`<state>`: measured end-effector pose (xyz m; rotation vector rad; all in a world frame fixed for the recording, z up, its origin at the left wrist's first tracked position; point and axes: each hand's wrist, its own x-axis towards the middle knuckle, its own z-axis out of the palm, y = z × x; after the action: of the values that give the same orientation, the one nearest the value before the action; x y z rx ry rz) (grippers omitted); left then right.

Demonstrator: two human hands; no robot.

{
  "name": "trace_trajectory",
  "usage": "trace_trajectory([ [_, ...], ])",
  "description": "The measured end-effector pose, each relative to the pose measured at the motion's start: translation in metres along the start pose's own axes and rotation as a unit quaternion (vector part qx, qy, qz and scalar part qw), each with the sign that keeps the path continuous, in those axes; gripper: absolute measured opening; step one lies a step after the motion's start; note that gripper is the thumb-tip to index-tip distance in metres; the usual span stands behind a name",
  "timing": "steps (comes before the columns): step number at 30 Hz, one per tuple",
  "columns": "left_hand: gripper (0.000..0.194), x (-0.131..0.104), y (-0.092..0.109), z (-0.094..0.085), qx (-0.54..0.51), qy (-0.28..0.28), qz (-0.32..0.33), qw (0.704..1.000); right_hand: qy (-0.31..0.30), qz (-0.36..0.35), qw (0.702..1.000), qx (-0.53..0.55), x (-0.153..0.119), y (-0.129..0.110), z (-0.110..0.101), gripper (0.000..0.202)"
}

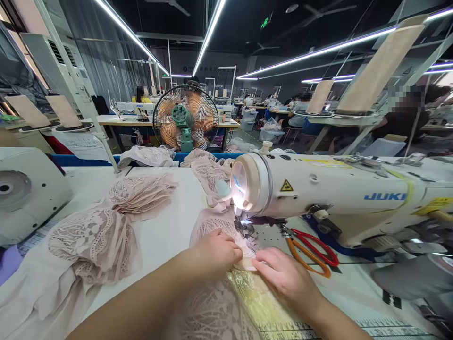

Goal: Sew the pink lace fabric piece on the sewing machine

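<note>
stacks of lace pieces point(92, 241) lie left on the white desk point(166, 226). left hand point(215, 252) and right hand point(285, 276) press flat, fingers together, on pink lace fabric point(212, 307) at the needle, which is hard to make out under the sewing machine point(339, 198). scissors point(311, 252) lie just beside it; a fan point(186, 118) stands behind.

2 bare forearms enter from the bottom edge, no sleeves, no watch, no rings seen. Left hand point(214, 252) and right hand point(285, 276) ungloved, nails short, both just below the sewing machine point(336, 193).
</note>
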<state>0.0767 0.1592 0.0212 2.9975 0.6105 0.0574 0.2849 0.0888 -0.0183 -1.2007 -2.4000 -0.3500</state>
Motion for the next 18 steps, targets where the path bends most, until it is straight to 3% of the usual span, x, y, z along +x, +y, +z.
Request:
trace_trajectory([
  [7,0.023,-0.001,0.0,0.005,0.01,0.007,0.021,1.0,-0.006,0.001,1.0,0.01,0.016,0.007,0.007,0.042],
  [18,0.022,0.005,-0.002,0.01,-0.021,0.05,-0.019,0.998,-0.008,0.055,0.998,0.004,0.031,0.012,0.021,0.03],
])
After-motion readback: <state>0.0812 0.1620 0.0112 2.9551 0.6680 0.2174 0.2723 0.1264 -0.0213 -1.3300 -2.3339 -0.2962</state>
